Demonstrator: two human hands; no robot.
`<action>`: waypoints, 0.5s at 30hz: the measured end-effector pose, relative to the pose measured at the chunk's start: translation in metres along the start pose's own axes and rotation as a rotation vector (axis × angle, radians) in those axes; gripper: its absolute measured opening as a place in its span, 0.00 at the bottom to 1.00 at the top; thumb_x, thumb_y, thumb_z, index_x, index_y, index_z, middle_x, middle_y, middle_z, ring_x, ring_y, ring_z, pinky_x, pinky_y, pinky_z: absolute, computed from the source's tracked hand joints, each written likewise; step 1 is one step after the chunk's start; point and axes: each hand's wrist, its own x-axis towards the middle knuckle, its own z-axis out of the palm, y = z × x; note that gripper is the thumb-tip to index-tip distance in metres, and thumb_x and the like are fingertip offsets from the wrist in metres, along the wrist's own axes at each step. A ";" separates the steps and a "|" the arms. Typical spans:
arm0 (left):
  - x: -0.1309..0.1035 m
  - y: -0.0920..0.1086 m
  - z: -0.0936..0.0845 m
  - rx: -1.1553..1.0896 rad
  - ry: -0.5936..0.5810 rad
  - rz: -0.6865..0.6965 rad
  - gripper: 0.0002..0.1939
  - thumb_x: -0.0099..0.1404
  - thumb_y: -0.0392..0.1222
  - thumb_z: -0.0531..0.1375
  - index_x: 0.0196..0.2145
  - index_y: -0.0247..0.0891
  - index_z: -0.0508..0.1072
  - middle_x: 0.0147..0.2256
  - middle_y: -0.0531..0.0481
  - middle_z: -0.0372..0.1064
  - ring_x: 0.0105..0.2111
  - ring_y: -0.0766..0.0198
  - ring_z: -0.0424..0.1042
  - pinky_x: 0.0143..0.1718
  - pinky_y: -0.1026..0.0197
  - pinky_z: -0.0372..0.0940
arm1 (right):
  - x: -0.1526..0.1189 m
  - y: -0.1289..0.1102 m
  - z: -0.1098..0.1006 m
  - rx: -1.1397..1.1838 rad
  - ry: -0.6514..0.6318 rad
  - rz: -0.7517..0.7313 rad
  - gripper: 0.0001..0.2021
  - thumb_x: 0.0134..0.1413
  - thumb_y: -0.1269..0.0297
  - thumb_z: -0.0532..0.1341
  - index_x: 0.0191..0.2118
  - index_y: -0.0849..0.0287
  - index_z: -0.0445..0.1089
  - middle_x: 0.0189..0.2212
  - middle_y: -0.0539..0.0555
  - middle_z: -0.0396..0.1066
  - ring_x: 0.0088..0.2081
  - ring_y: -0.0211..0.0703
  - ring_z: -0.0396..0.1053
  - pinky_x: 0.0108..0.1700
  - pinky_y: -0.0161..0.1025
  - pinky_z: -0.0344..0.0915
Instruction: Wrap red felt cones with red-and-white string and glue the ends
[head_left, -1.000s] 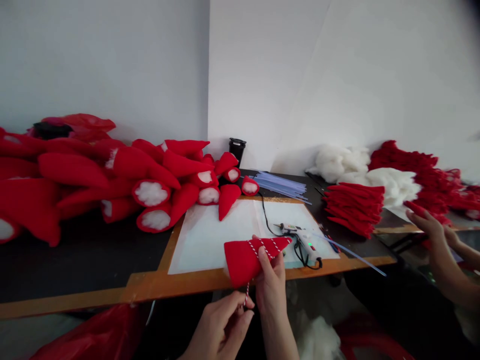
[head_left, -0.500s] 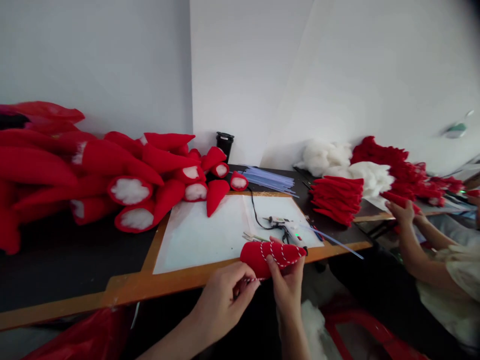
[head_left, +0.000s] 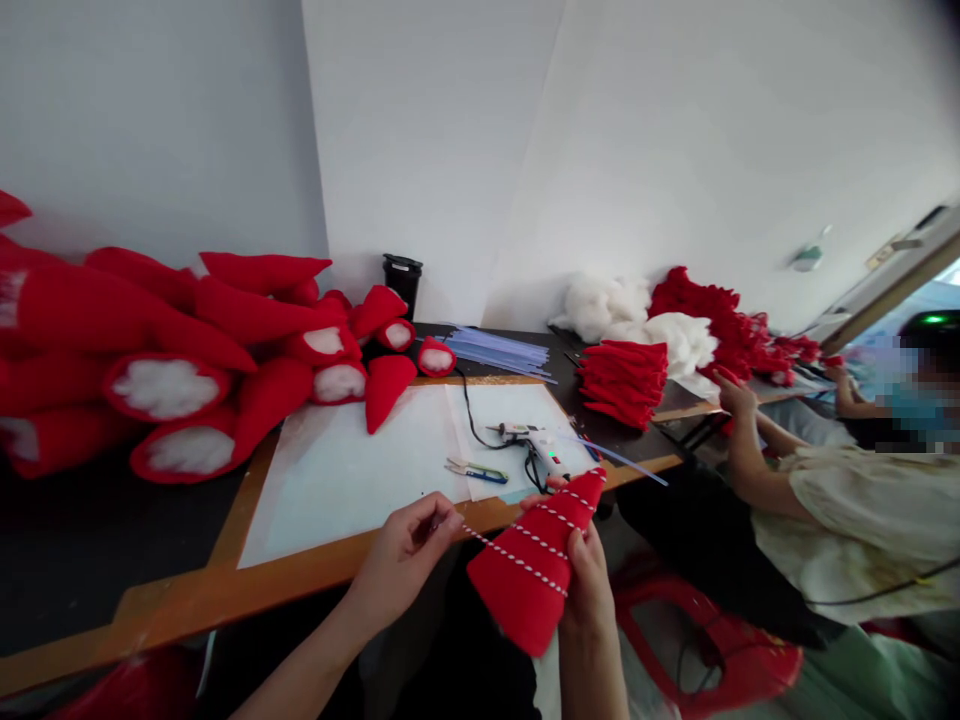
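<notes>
My right hand (head_left: 586, 570) is closed around a red felt cone (head_left: 525, 590), its tip pointing up and to the right. Red-and-white twisted cord (head_left: 517, 563) winds around the cone in several slanted turns. The loose end of that cord runs taut to my left hand (head_left: 409, 560), which pinches it between thumb and fingers left of the cone. On the white sheet beyond my hands lie a glue gun (head_left: 536, 445) with a lit indicator and a pair of thread snips (head_left: 478, 471).
Stuffed red cones (head_left: 225, 390) pile up at the left. Pale glue sticks (head_left: 495, 350) and a black cup (head_left: 403, 285) stand at the back. Flat red felt pieces (head_left: 624, 383) and white stuffing (head_left: 607, 305) lie right of the sheet. A co-worker (head_left: 847, 490) sits at the right, near a red stool (head_left: 720, 660).
The cone has tilted, tip upward, and its wide end swung down. My left hand has moved left, drawing the cord out straight. The view has shifted to the right.
</notes>
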 end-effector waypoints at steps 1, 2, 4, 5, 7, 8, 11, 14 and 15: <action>0.000 -0.003 0.001 -0.005 0.009 -0.003 0.20 0.68 0.56 0.56 0.28 0.37 0.66 0.25 0.57 0.58 0.27 0.68 0.56 0.28 0.66 0.53 | 0.000 -0.001 0.004 0.031 0.000 0.004 0.29 0.47 0.51 0.73 0.54 0.52 0.69 0.42 0.57 0.78 0.39 0.49 0.77 0.41 0.43 0.74; -0.001 -0.006 0.003 -0.009 0.017 -0.006 0.20 0.68 0.56 0.56 0.28 0.37 0.66 0.24 0.57 0.57 0.26 0.68 0.56 0.28 0.66 0.53 | -0.001 -0.001 0.007 0.069 -0.001 0.010 0.28 0.47 0.50 0.73 0.53 0.52 0.70 0.41 0.56 0.78 0.38 0.47 0.77 0.41 0.42 0.74; -0.003 -0.012 0.007 -0.018 0.027 -0.019 0.21 0.68 0.57 0.56 0.27 0.37 0.66 0.24 0.57 0.57 0.26 0.68 0.56 0.28 0.66 0.54 | -0.002 -0.001 0.014 0.155 -0.002 0.042 0.24 0.49 0.49 0.71 0.51 0.51 0.73 0.39 0.53 0.77 0.38 0.45 0.76 0.41 0.39 0.74; -0.004 -0.015 0.009 -0.021 0.026 -0.029 0.21 0.69 0.57 0.56 0.27 0.37 0.66 0.24 0.57 0.58 0.26 0.68 0.57 0.28 0.66 0.54 | -0.002 0.000 0.017 0.194 0.000 0.063 0.22 0.50 0.49 0.70 0.50 0.50 0.73 0.38 0.52 0.77 0.38 0.43 0.76 0.41 0.38 0.73; -0.008 -0.020 0.015 -0.003 0.025 -0.049 0.20 0.70 0.56 0.55 0.28 0.37 0.66 0.25 0.56 0.61 0.26 0.67 0.59 0.28 0.66 0.55 | -0.002 0.004 0.021 0.235 0.019 0.102 0.20 0.52 0.46 0.68 0.48 0.48 0.75 0.37 0.51 0.78 0.37 0.43 0.76 0.41 0.38 0.74; -0.010 -0.022 0.019 0.020 0.023 -0.046 0.19 0.70 0.55 0.54 0.29 0.37 0.67 0.25 0.55 0.62 0.27 0.67 0.60 0.28 0.66 0.56 | -0.001 0.006 0.023 0.234 0.041 0.113 0.20 0.52 0.44 0.67 0.48 0.48 0.75 0.37 0.51 0.78 0.37 0.43 0.76 0.42 0.40 0.74; -0.017 -0.028 0.030 0.143 0.014 0.052 0.16 0.72 0.50 0.53 0.31 0.37 0.68 0.28 0.52 0.68 0.28 0.65 0.65 0.29 0.65 0.59 | 0.008 0.014 0.031 0.199 0.138 0.074 0.21 0.52 0.42 0.67 0.48 0.48 0.75 0.40 0.51 0.80 0.42 0.47 0.77 0.50 0.47 0.72; -0.029 -0.030 0.040 0.292 0.006 0.211 0.13 0.74 0.43 0.50 0.33 0.38 0.68 0.30 0.50 0.70 0.29 0.64 0.70 0.31 0.65 0.62 | 0.022 0.021 0.039 0.145 0.227 -0.090 0.22 0.54 0.47 0.67 0.53 0.48 0.72 0.45 0.52 0.79 0.50 0.48 0.75 0.57 0.51 0.68; -0.034 -0.030 0.042 0.340 -0.004 0.265 0.12 0.74 0.41 0.50 0.33 0.38 0.67 0.30 0.50 0.71 0.29 0.65 0.71 0.30 0.65 0.62 | 0.028 0.023 0.041 0.112 0.249 -0.156 0.24 0.54 0.49 0.67 0.55 0.48 0.70 0.47 0.52 0.78 0.51 0.48 0.74 0.58 0.52 0.67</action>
